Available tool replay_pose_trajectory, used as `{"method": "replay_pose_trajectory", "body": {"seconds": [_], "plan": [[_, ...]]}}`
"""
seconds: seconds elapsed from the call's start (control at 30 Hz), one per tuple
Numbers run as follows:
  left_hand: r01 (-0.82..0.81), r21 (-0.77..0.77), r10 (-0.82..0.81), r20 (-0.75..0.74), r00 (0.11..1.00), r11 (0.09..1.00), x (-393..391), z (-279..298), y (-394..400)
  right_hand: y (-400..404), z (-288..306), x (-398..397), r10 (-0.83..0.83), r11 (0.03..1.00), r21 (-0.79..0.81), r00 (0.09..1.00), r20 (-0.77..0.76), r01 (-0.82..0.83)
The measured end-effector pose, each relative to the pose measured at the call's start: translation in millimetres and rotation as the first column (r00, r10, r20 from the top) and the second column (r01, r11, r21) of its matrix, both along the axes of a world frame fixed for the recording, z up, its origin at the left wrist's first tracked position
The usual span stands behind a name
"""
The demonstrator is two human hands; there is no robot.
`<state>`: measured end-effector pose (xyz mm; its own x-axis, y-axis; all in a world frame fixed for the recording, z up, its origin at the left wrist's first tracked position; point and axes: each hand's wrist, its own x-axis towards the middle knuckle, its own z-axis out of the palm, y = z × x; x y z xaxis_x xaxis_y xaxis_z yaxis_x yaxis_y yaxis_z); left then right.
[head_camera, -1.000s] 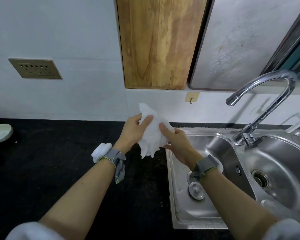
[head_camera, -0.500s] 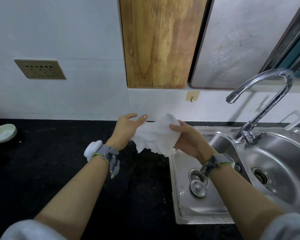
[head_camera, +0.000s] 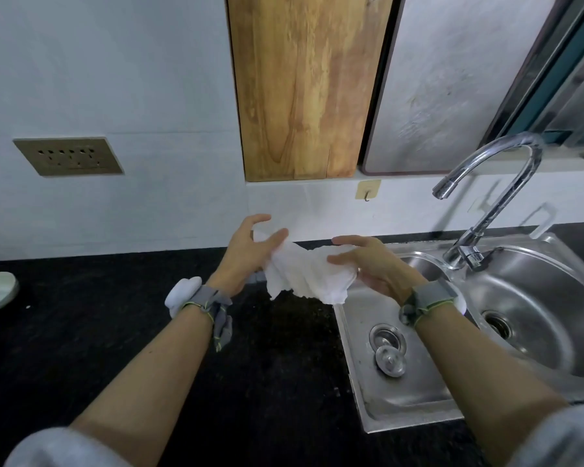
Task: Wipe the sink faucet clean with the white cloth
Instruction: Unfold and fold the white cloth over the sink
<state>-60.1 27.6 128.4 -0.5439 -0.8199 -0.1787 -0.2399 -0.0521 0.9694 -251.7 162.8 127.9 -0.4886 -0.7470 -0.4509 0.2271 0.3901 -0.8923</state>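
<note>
Crumpled white cloth [head_camera: 305, 276] stretches between left hand [head_camera: 246, 252] and right hand [head_camera: 373, 266].

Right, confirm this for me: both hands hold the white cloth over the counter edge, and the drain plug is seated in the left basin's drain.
One detail is wrong. In the head view the drain plug is not seated: it lies loose on the basin floor, just in front of the open drain. The rest stands: the left hand and right hand both hold the white cloth over the counter edge.
</note>
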Motion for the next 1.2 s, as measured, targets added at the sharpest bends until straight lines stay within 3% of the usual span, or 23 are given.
{"method": "replay_pose_trajectory", "body": {"seconds": [0.1,0.2,0.33,0.47,0.57,0.7,0.83,0.93,1.03,1.13,1.2], "plan": [[0.255,-0.119,-0.228,0.203,0.952,0.959,1,3,-2,4,2,-3,0.044,0.999,0.011,0.999,-0.031,-0.044],[0.414,-0.202,-0.330,0.348,0.878,0.888,0,1,0,13,4,-6,0.156,0.987,0.052,0.982,-0.109,-0.152],[0.469,-0.355,-0.257,0.503,0.825,0.809,1,-9,-1,24,2,-11,0.167,0.981,0.137,0.951,-0.261,-0.134],[0.494,-0.379,-0.214,0.581,0.785,0.783,-2,-15,1,31,-6,-16,0.160,0.970,0.234,0.887,-0.432,-0.061],[0.497,-0.406,-0.180,0.607,0.774,0.767,-13,-15,7,38,-7,-23,0.149,0.972,0.227,0.897,-0.416,-0.056],[0.460,-0.400,-0.163,0.588,0.792,0.793,-34,-11,21,51,1,-48,0.340,0.918,0.302,0.903,-0.262,-0.258],[0.441,-0.253,-0.285,0.477,0.831,0.861,-51,-8,31,61,1,-75,0.586,0.781,0.448,0.760,-0.282,-0.436],[0.311,-0.010,-0.299,0.253,0.920,0.950,-71,-4,48,75,-7,-108,0.546,0.821,0.394,0.768,-0.334,-0.413],[0.288,0.266,-0.286,-0.045,0.957,0.920,-88,0,62,87,-12,-133,0.476,0.876,0.213,0.847,-0.236,-0.432],[0.252,0.380,-0.205,-0.160,0.966,0.890,-113,2,75,97,-18,-157,0.383,0.923,0.049,0.921,-0.073,-0.381],[0.162,0.376,-0.117,-0.140,0.983,0.913,-132,0,84,102,-20,-169,0.309,0.951,-0.021,0.951,0.005,-0.309]]}}
